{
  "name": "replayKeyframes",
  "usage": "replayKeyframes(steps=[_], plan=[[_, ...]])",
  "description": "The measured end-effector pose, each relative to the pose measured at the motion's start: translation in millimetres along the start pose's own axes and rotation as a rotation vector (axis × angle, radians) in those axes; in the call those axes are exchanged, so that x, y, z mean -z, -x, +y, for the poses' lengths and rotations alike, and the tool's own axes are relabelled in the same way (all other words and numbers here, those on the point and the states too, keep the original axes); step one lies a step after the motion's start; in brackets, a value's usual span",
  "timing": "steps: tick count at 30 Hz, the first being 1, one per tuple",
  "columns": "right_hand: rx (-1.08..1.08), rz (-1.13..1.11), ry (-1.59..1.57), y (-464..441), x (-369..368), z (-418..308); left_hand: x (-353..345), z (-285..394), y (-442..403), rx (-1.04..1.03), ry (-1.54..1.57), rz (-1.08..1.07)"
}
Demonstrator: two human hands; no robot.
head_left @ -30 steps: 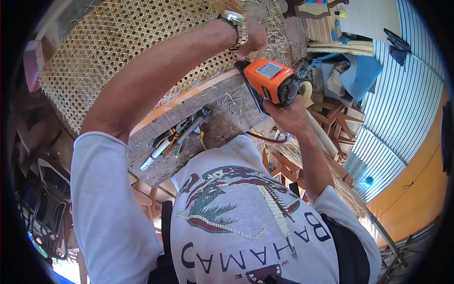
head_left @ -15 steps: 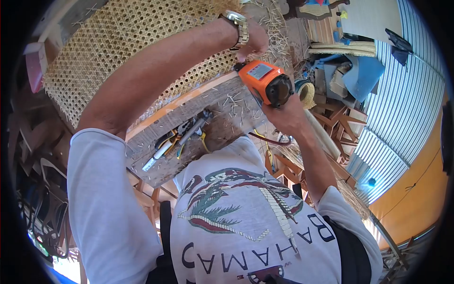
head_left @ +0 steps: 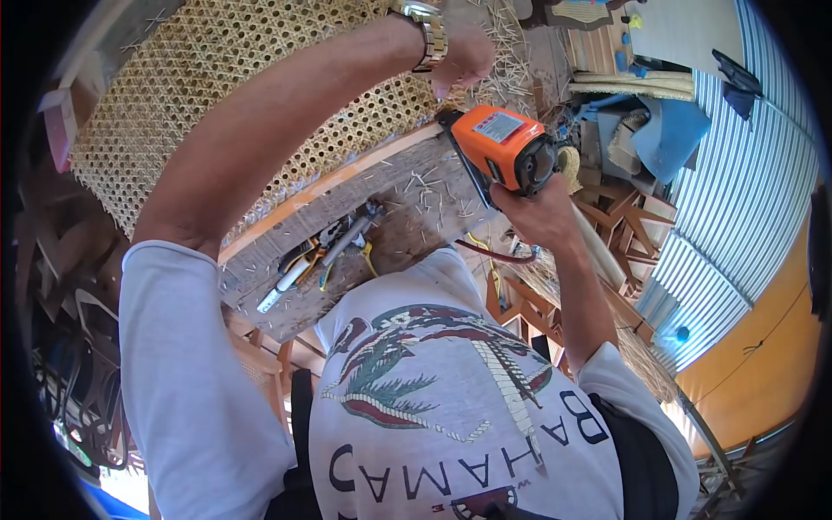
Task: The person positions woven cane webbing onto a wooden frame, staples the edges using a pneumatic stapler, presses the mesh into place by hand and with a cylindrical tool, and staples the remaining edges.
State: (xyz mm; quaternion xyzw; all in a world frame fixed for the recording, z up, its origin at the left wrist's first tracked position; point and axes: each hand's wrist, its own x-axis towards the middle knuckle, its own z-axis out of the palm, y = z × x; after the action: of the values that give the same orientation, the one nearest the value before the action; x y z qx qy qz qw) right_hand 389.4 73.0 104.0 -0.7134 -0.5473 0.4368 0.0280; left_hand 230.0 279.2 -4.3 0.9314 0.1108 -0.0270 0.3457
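My right hand (head_left: 542, 212) is wrapped round the handle of an orange power stapler (head_left: 496, 137). The stapler's nose meets the corner end of a wooden strip (head_left: 338, 180) along the edge of a sheet of woven cane webbing (head_left: 286, 69). My left hand (head_left: 464, 52), below a metal wristwatch (head_left: 431, 39), is curled on the webbing just beyond the nose. One fingertip presses down there; its other fingers are mostly hidden.
Pliers and other hand tools (head_left: 325, 251) lie on the worn wooden bench (head_left: 407, 230) among scattered cane bits (head_left: 425, 191). A dark red hose (head_left: 494, 253) runs beneath the stapler. Wooden chair frames (head_left: 620, 217) stand at the right, near corrugated metal sheeting (head_left: 728, 199).
The stapler and my right hand have shifted slightly right, and the stapler has turned a little. My left fingertip has moved slightly up, away from the stapler's nose.
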Motion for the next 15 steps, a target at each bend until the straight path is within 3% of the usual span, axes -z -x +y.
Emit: replayKeyframes(steps=[10, 15], plan=[[-0.092, 0.007, 0.099, -9, -6, -13, -8, 1, 6, -0.012, -0.010, 0.105], [-0.119, 0.026, 0.167, -9, -8, -14, 0, 12, 7, 0.040, -0.148, 0.044]])
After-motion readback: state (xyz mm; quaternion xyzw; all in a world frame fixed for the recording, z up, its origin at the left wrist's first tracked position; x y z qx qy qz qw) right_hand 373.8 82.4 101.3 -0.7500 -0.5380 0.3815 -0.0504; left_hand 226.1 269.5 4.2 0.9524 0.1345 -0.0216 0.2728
